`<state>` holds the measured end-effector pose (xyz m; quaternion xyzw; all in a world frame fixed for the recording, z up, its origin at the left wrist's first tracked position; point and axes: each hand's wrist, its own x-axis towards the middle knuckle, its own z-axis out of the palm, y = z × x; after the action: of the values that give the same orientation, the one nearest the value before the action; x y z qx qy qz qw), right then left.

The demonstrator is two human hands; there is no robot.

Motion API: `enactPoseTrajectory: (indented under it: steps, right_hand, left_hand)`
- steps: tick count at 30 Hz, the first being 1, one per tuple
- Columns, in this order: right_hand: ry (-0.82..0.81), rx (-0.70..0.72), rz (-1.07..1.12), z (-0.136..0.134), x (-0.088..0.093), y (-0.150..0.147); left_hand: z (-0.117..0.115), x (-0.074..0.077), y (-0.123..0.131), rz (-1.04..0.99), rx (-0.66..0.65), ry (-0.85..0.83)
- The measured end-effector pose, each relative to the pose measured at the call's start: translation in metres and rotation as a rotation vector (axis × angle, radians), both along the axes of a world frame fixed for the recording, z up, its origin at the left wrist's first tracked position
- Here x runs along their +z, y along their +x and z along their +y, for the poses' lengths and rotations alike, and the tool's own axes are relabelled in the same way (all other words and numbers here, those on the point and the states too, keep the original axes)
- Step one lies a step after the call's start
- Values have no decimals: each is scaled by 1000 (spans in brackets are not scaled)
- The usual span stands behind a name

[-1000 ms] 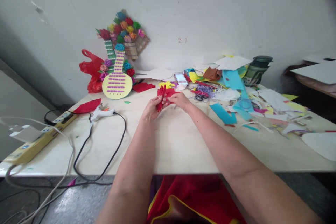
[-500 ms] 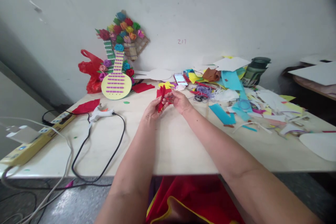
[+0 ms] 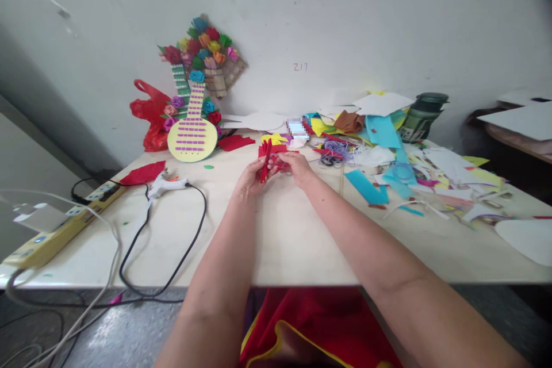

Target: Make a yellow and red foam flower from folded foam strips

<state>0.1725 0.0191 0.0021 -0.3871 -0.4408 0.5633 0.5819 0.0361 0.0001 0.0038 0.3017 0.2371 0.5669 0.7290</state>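
My left hand (image 3: 252, 177) is closed round a narrow bundle of folded red paper (image 3: 264, 162), held upright above the table with its layers fanned a little at the top. Close beside it on the right, my right hand (image 3: 296, 167) has its fingertips bent together on a red part of the paper between the hands. Its exact grip is partly hidden. Just behind the hands lies a flat red sheet (image 3: 288, 149), with a yellow paper scrap (image 3: 276, 138) beyond it.
On the left are a white glue gun (image 3: 169, 185) with a black cord and a yellow power strip (image 3: 56, 238). A yellow lute-shaped craft (image 3: 192, 139) with paper flowers leans at the back. Paper scraps (image 3: 383, 132), purple thread (image 3: 336, 151) and a dark green bottle (image 3: 425, 118) fill the right.
The right fingers have shifted slightly, and more red paper shows between the two hands. My left hand keeps its hold on the bundle. The view has moved a little.
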Motion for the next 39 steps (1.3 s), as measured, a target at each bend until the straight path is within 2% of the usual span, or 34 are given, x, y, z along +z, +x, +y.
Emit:
enactPoseTrajectory:
  steps: [3,7,10,13,15,21,27,32,39]
  right_hand:
    - [0,-23,-122,-2,0,-2]
    - [111,-91,-256,-5,1,-2]
    - [252,-121,-416,-5,1,-2]
    - [469,-172,-614,-6,0,-5]
    - [538,-191,-758,-8,0,-8]
    - [438,-299,-1059,-15,0,-15]
    - [366,-243,-1201,-15,1,-16]
    - [364,-198,-1284,-16,3,-15]
    - [363,-234,-1316,-21,5,-16]
  left_hand:
    - [2,-1,-1,-1,2,11]
    - [7,-5,-2,-17,55,-12]
    - [11,-8,-3,-28,113,-29]
    - [13,-9,-4,-28,156,-31]
    - [14,-9,-3,-19,185,-30]
    - [15,-10,0,22,237,23]
    - [16,-11,3,9,298,25]
    - [15,-11,8,27,300,37]
    - [16,-14,11,59,292,43]
